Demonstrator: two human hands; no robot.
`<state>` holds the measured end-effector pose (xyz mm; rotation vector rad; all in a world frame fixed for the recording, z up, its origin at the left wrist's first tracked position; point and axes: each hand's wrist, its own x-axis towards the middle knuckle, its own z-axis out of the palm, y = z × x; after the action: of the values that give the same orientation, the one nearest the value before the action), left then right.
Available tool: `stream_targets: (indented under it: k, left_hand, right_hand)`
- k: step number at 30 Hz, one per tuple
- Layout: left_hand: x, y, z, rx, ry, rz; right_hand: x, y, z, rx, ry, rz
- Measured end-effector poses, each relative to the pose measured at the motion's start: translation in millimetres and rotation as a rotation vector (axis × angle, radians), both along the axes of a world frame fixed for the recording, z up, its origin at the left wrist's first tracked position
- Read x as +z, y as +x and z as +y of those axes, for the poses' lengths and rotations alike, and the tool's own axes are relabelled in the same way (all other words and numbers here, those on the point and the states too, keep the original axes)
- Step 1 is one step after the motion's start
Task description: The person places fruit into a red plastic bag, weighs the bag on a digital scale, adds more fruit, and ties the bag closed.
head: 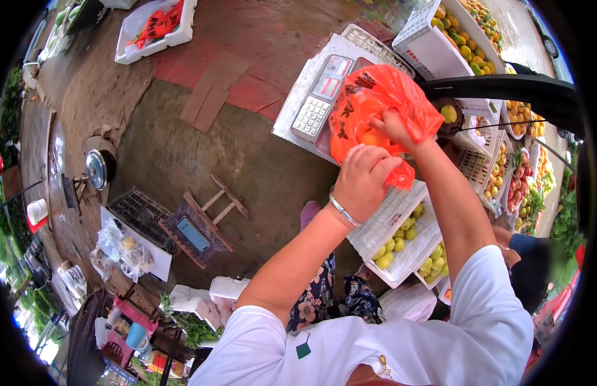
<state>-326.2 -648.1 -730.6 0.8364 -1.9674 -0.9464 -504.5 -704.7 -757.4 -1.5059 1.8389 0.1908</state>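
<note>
A red plastic bag [356, 113] with orange fruit [374, 139] inside rests on the pan of a digital price scale [314, 116]. My left hand, with a silver bangle on its wrist, grips the near edge of the bag [363, 181] at its lower side; the fingers are curled over the plastic. At the bag's mouth is my right hand [395, 126], reaching in over the fruit with thumb and fingers spread a little; whether it holds plastic or fruit I cannot tell. The scale stands on a white foam box [291, 113], its keypad and display uncovered.
Below the scale, foam boxes [402, 284] hold green pears [398, 243]. Crates of oranges [467, 48] and other fruit line the right side, beneath a dark umbrella part [496, 89]. A person [525, 265] is at the right. A wooden stool [197, 231] bears a phone.
</note>
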Motion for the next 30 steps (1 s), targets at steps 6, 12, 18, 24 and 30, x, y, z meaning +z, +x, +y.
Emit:
stream_targets:
  k: [6, 12, 18, 24, 30]
  left_hand:
    - [8, -5, 1, 0.022, -0.043, -0.041]
    - [18, -6, 2, 0.039, -0.073, -0.154]
    - [19, 3, -6, 0.048, -0.08, -0.18]
    - [10, 17, -19, -0.013, -0.005, -0.131]
    - [4, 27, -47, -0.299, 0.098, -0.076]
  right_hand:
    - [-15, -15, 16, -0.046, -0.194, -0.176]
    - [-11, -17, 22, -0.129, -0.055, -0.146]
    - [39, -12, 34, -0.18, -0.231, -0.266]
    - [68, -5, 71, -0.268, -0.559, -0.334]
    - [83, 13, 89, -0.488, -0.567, -0.301]
